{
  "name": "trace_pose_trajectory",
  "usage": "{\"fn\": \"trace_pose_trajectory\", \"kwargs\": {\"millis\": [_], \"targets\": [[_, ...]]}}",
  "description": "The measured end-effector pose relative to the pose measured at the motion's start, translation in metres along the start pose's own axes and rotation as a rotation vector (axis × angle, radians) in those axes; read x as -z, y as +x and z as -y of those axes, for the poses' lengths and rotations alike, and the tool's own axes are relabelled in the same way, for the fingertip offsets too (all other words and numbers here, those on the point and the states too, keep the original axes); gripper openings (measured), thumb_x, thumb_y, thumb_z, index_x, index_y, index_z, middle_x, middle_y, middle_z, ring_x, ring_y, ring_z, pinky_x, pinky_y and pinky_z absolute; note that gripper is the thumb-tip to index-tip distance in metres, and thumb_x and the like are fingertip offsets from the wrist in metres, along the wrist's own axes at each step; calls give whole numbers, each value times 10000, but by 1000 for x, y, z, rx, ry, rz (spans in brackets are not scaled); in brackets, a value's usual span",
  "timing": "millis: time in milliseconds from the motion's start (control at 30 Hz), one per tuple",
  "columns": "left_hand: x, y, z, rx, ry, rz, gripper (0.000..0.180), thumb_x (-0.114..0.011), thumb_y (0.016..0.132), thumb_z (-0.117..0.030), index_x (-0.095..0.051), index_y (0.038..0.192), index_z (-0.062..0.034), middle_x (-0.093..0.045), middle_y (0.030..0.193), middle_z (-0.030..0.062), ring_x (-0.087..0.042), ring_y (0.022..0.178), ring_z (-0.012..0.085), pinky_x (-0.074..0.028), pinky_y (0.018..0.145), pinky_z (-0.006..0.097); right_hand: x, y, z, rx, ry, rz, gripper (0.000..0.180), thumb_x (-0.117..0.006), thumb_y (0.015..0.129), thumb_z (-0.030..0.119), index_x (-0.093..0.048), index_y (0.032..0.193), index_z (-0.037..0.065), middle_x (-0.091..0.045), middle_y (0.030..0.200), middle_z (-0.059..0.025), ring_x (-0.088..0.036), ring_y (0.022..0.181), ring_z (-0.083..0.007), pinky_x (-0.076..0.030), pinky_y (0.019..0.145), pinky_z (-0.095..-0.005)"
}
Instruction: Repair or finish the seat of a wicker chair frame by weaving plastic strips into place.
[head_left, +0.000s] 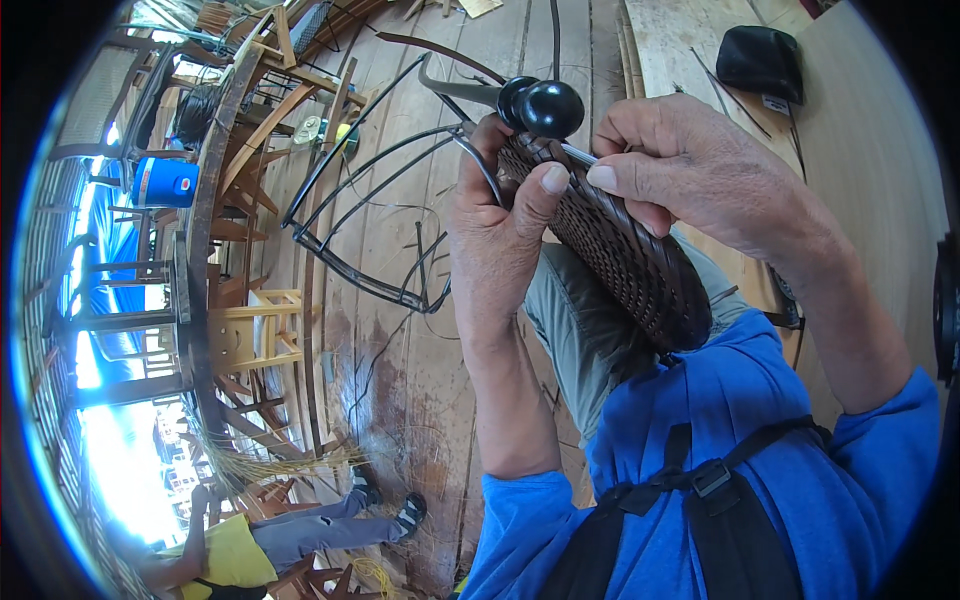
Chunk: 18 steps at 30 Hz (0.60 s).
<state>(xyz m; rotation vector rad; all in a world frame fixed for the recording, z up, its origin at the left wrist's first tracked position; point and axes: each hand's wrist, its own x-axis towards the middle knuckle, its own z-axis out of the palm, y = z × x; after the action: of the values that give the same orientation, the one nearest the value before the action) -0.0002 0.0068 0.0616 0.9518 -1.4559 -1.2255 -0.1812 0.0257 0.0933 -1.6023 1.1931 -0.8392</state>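
Observation:
A dark brown woven piece of furniture [625, 245], narrow and with a rounded end, slants from my hands down to my lap. My left hand [500, 220] is closed around its upper end, thumb pressed on the weave. Beside that thumb, my right hand [690, 165] pinches a slim silver metal rod [578, 155] whose tip meets the woven edge; the rest of it is hidden by my fingers. Two glossy black knobs [550, 108] sit just above my left hand. A dark frame of bent rods [375, 215] extends to the left of the woven piece.
Wooden chair frames [255, 330] and a blue drum-shaped container [165, 183] crowd the left side. A person in a yellow top [235, 550] is at the lower left. A black pouch [760, 65] lies at the upper right. Thin strips are scattered over the plank floor [400, 370].

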Motion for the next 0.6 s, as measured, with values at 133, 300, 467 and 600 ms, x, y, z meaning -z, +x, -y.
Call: {"fn": "trace_pose_trajectory", "kwargs": {"millis": [133,300,467,600], "targets": [[-1,0,3,-18,-27,-6,499,-733,786,-270,-517,1173,-40,-607,881,11,-542,806,74,-448,711,211,-8,2,-6,102,51,-93,249,-517,838,199,-560,726,-19,-476,518,-43,-474,478,-107,-372,452,-276],[1,-1,5,-18,-1,-9,471,-724,796,-268,-522,1151,-34,-598,894,11,-533,811,77,-446,721,209,-10,5,-4,57,52,-110,258,-509,858,189,-550,723,-26,-457,521,-47,-447,467,-112,-369,451,-291],[1,0,1,-33,24,3,463,-725,795,-258,-523,1141,-26,-595,905,18,-536,821,84,-447,737,216,-7,9,-5,22,49,-49,310,-507,881,211,-539,712,-45,-437,538,-68,-433,481,-129,-379,477,-326],[0,1,8,-48,-58,-6,463,-735,784,-243,-524,1131,-21,-589,919,24,-530,847,91,-440,766,225,-12,15,-8,151,-91,-120,265,-532,892,214,-566,784,-26,-443,589,-23,-432,537,-88,-359,496,-270]]}}
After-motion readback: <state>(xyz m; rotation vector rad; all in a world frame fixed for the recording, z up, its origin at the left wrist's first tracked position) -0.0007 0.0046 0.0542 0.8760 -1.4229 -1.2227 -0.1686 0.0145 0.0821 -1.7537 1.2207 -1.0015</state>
